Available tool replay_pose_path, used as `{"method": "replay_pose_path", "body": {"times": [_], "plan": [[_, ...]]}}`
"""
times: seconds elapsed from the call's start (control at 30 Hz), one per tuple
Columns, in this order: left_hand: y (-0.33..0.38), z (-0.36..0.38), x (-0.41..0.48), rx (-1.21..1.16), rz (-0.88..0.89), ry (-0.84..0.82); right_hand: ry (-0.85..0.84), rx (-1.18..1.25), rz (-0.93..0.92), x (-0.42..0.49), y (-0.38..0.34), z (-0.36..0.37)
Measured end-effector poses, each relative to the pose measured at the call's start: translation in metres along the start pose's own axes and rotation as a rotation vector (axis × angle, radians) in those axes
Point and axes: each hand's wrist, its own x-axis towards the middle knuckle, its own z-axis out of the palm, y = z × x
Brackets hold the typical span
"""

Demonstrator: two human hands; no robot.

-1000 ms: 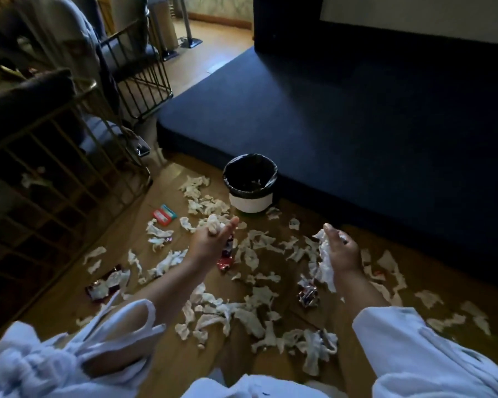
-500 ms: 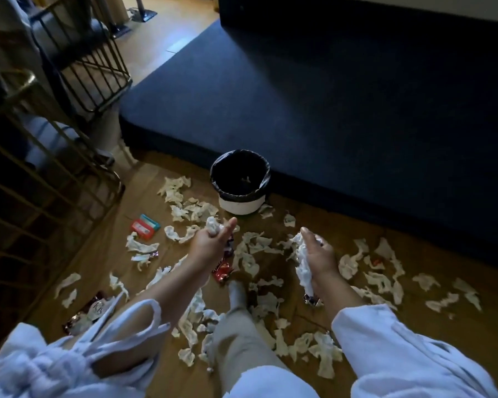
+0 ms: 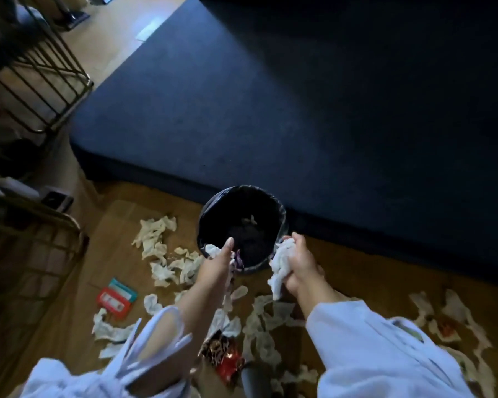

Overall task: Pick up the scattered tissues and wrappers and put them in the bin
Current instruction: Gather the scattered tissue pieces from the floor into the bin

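No text, brand, number or sign can be read anywhere in this view. The red and teal packet (image 3: pixel 116 299) on the wooden floor carries pale markings on its red face, but they are too blurred to make out. The shiny red and dark wrapper (image 3: pixel 223 358) lower down shows a printed pattern, and no letters on it can be told.

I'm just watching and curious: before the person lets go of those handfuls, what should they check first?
1. Left hand over the bin opening: ok, at its near rim.
2. Right hand over the opening: not ok, beside the rim.
3. Wad of tissues held firmly: ok, though an end dangles.
4. Room in the bin: ok, litter lies low.
5. Bin upright: ok.
6. Floor cleared: not ok, scattered tissues remain.
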Motion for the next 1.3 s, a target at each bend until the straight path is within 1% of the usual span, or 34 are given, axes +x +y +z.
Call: {"method": "replay_pose_path", "body": {"times": [0.1,0.13,0.17,0.23,0.3,0.4,0.53,0.63,0.73,0.87,0.93,1.03,1.1,1.2,1.3], "plan": [[-0.006,0.009,0.101,0.026,-0.083,-0.008,-0.030,0.060,0.020,0.077,-0.001,0.028],[-0.015,0.010,0.139,-0.001,-0.071,-0.008,-0.023,0.046,0.025,0.100,0.001,0.032],[-0.011,0.014,0.154,-0.029,-0.065,-0.032,-0.022,0.035,0.019,0.121,0.003,0.035],[0.004,0.021,0.163,-0.080,-0.089,-0.060,-0.022,0.031,0.005,0.153,0.008,0.041],[0.016,0.027,0.163,-0.137,-0.081,-0.044,-0.028,0.011,0.021,0.161,0.007,0.049],[0.023,0.033,0.171,-0.145,-0.126,-0.082,-0.050,0.007,0.064,0.169,0.009,0.050],[0.025,0.029,0.166,-0.123,-0.094,-0.096,-0.065,-0.061,0.054,0.158,0.018,0.046],[0.022,0.026,0.152,-0.115,-0.048,-0.075,-0.052,-0.093,-0.008,0.141,0.031,0.035],[0.013,0.024,0.135,-0.109,-0.023,-0.097,-0.056,-0.089,-0.057,0.113,0.049,0.015],[-0.017,0.017,0.087,-0.032,0.065,-0.162,-0.049,-0.105,-0.097,0.055,0.075,-0.030],[-0.042,0.011,0.047,0.064,0.135,-0.178,-0.020,-0.153,-0.147,0.015,0.088,-0.057],[-0.096,-0.002,-0.037,0.237,0.214,-0.223,0.006,-0.209,-0.197,-0.064,0.114,-0.110],[-0.140,-0.014,-0.103,0.395,0.251,-0.233,0.017,-0.246,-0.209,-0.125,0.134,-0.150],[-0.203,-0.029,-0.209,0.557,0.270,-0.268,0.068,-0.287,-0.207,-0.218,0.165,-0.214],[-0.252,-0.033,-0.287,0.667,0.274,-0.305,0.108,-0.284,-0.192,-0.288,0.197,-0.269]]}}
